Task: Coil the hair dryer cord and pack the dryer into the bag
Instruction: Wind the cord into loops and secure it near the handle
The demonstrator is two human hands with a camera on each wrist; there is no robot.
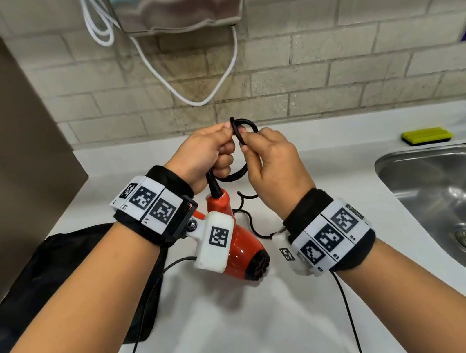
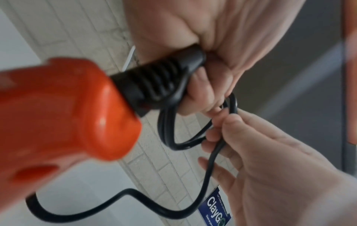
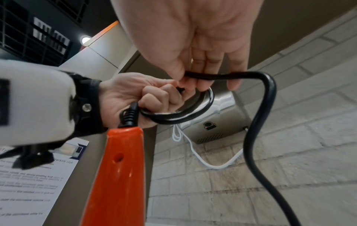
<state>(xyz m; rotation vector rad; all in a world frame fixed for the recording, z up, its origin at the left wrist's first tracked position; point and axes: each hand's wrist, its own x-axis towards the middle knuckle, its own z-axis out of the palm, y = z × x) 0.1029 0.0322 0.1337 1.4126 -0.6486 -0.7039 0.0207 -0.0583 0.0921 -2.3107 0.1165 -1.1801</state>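
two hands meet above a white counter. the left hand is curled round the first small loops of black cord, the orange dryer hanging handle-up beneath it. the right hand pinches the next stretch, touching the left fingers; loose cord trails down to the right. cord smooth, rubbery; dryer glossy plastic. the black bag lies flat, left.

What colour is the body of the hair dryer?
Orange-red; the hair dryer shows best in the head view.
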